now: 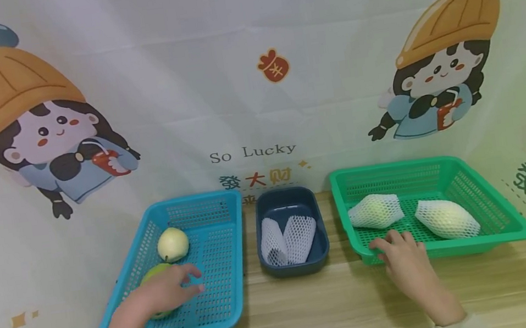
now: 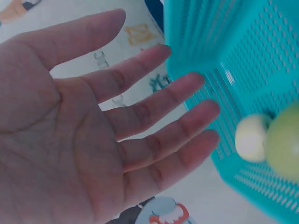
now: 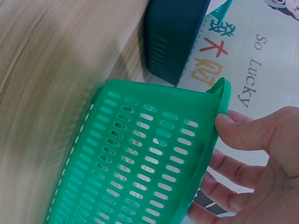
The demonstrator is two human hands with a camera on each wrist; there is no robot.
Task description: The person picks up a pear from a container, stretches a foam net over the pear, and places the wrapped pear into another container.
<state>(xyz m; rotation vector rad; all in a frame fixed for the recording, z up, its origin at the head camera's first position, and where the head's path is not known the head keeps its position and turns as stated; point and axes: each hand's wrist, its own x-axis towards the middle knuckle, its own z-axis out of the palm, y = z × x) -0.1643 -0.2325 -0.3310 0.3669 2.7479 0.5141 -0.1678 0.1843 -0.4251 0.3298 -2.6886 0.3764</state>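
Note:
My left hand (image 1: pixel 172 288) is over the blue basket (image 1: pixel 233 301), its fingers spread and holding nothing. Beneath it lies a green round fruit (image 1: pixel 155 272), partly covered by the hand; a pale yellow pear-like fruit (image 1: pixel 173 244) sits just behind. In the left wrist view the palm faces the camera. My right hand (image 1: pixel 405 261) is at the front rim of the green basket (image 1: pixel 453 243). Its thumb (image 3: pixel 238 133) overlaps the rim in the right wrist view, with some fingertips hidden behind the edge. Inside that basket lie two fruits in white foam nets, one left (image 1: pixel 376 211), one right (image 1: pixel 447 218).
Between the baskets stands a dark blue box (image 1: pixel 297 269) holding two white foam net sleeves, one on the left (image 1: pixel 273 243) and one on the right (image 1: pixel 301 238). All three containers stand on a wood-grain table (image 1: pixel 312 312), and a printed cloth (image 1: pixel 183 86) hangs behind them.

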